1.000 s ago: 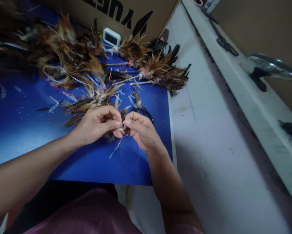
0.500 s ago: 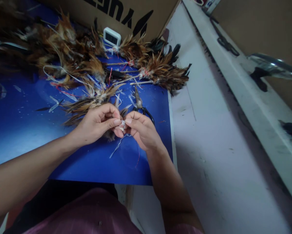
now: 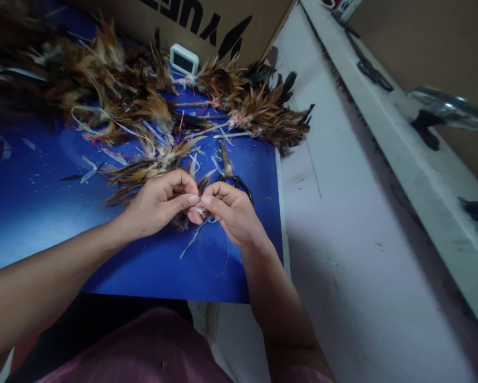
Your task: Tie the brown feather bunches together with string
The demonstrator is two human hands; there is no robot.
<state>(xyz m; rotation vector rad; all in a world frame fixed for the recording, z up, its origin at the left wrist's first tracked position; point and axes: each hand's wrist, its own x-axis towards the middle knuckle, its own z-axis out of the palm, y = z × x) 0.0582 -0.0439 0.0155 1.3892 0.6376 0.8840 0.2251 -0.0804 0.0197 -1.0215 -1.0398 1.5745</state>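
Note:
My left hand is closed, thumb against fingers, around the whitish bound end of a small feather bundle; most of the bundle is hidden behind the fingers. Thumb and forefinger of my right hand pinch at a white plastic strip on that end, meeting the left fingertips. A loose white strand and a thin red thread trail below the hands. Just beyond the right hand lie black-handled scissors. Brown feathers spread behind the left hand.
Brown feather dusters with sticks and a heap of feathers cover the far side of the blue tabletop. A small white digital display stands before a cardboard box. A pale wall borders the right edge.
The right thumb and forefinger have shifted slightly left, closing in against the left fingertips and covering more of the white strip. The left hand holds its place.

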